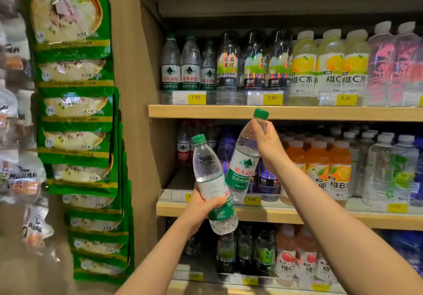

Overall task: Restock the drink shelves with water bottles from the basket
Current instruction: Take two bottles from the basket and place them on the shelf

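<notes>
The tall wooden shelving unit is filling the right and far part of the scene, with light timber boards carrying rows of drinks. The column of green foil snack packets is hanging to the left of the unit's side panel.

On the upper stocked shelf, the row of clear green-capped water bottles with green labels is standing at the far left, next to the dark-capped soda water bottles, then the pale yellow lemon drink bottles. The yellow price tags are sitting along the shelf edge. On the shelf below, the red-labelled water bottles are standing at the left and the orange drink bottles further right.

The left hand is wrapping its fingers round the lower body of a clear plastic water bottle with a green cap, holding it tilted with the cap pointing up and left. The right hand is gripping the neck of a second clear green-capped water bottle, just below its cap, with that cap near the front edge of the upper stocked shelf. Both held bottles are in the air in front of the lower shelf, their bodies crossing and apparently touching near the labels.
</notes>
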Demonstrator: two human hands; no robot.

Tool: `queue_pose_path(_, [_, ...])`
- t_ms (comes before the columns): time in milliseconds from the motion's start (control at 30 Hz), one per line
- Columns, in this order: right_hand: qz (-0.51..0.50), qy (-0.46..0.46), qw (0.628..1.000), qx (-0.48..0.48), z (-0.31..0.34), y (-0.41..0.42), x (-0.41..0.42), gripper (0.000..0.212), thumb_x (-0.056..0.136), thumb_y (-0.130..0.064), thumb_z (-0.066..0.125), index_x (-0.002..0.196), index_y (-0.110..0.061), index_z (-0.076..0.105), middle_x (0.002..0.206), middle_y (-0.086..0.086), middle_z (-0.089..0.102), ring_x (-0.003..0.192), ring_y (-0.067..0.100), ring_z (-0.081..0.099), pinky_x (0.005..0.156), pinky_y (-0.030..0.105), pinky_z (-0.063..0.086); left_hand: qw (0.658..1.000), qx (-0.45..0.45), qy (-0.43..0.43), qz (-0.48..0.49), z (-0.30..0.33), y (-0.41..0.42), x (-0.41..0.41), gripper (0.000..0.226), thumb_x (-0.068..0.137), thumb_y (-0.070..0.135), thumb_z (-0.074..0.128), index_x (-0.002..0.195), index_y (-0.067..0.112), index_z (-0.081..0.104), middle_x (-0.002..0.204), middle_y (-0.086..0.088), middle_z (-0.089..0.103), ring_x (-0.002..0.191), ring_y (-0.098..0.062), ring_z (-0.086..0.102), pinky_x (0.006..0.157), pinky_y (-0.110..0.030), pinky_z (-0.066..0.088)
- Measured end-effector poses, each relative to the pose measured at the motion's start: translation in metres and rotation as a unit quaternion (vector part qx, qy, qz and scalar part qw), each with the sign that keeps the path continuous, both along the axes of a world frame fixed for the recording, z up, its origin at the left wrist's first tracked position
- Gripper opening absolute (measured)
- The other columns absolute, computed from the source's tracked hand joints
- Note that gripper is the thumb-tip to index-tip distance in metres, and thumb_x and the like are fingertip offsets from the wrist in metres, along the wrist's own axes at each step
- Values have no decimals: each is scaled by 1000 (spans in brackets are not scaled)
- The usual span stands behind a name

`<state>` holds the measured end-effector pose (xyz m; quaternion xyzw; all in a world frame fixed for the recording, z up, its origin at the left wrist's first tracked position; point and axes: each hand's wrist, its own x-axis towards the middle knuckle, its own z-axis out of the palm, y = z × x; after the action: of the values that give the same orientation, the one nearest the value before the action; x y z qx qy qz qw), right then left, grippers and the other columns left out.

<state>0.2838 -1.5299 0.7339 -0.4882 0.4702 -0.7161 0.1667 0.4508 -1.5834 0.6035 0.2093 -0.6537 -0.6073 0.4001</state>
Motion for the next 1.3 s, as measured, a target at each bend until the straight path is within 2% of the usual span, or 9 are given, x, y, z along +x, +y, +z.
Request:
queue_pose_path(100, [27, 8, 999, 15, -1, 9, -1, 36, 90, -31, 55, 119, -15, 40, 104, -3, 57, 102, 15, 56, 84, 32, 46, 1000, -21, -5, 15, 9, 3, 0, 74, 52, 21, 79, 117, 25, 43, 116, -3, 63, 105, -17, 63, 85, -30, 51])
queue_pose_path(267, [112, 108, 980, 123, 9, 28, -4, 80, 71, 9, 69, 129, -23, 24, 105, -1, 60, 97, 16, 62, 79, 42, 54, 998, -44, -20, 34, 17, 3, 5, 81, 47, 33, 80, 118, 26, 42, 118, -3, 62, 107, -17, 62, 91, -36, 51])
queue_pose_path(467, [72, -38, 996, 35, -19, 18, 12, 54, 87, -18, 61, 133, -22, 34, 112, 1, 63, 93, 11, 62, 81, 38, 53, 997, -42, -5, 69, 36, 8, 9, 75, 50, 28, 81, 114, 26, 43, 115, -1, 63, 102, -13, 63, 85, -31, 51])
queue_pose_path(533, [101, 17, 993, 57, -19, 16, 17, 68, 86, -15, 63, 141, -28, 24, 121, -3, 59, 103, 12, 59, 90, 45, 51, 994, -58, -22, 85, 41, 11, 11, 65, 54, 27, 79, 108, 29, 43, 113, 1, 62, 101, -11, 63, 82, -26, 50])
queue_pose_path(667, [101, 147, 982, 63, -11, 10, 21, 93, 73, -4, 75, 143, -27, 18, 125, -3, 54, 106, 10, 58, 90, 34, 52, 992, -67, -27, 107, 42, 12, 16, 62, 58, 25, 77, 108, 30, 42, 114, 1, 62, 100, -9, 62, 79, -24, 49])
queue_pose_path(800, [54, 153, 986, 35, 11, 2, 24, 93, 70, -13, 79, 141, -28, 20, 127, 6, 55, 110, 17, 58, 98, 47, 47, 978, -115, -36, 170, 62, 10, 36, 52, 71, 14, 76, 110, 19, 43, 106, 1, 62, 91, -7, 61, 71, -19, 48])
queue_pose_path(933, [59, 205, 977, -1, 52, -4, 30, 91, 71, -15, 78, 142, -25, 22, 135, 0, 51, 104, 0, 57, 90, 25, 52, 937, -192, -10, 291, 89, -9, 58, 48, 68, 19, 80, 102, 20, 47, 97, 3, 65, 86, -7, 63, 72, -21, 50])
queue_pose_path(1100, [-23, 276, 958, -68, 119, -31, 52, 97, 67, -39, 79, 145, -24, 23, 147, -1, 37, 133, 16, 38, 110, 41, 35, 896, -257, 91, 351, 150, -27, 63, 52, 68, 7, 80, 107, 14, 46, 95, 10, 58, 86, 5, 56, 67, -2, 44])
queue_pose_path(1300, [-79, 337, 926, -153, 189, -67, 87, 90, 65, -35, 78, 138, -29, 27, 135, 0, 47, 125, 18, 45, 105, 47, 40, 868, -303, 178, 352, 222, -50, 62, 48, 70, 8, 79, 109, 17, 53, 97, 8, 64, 89, -1, 60, 74, -4, 47])
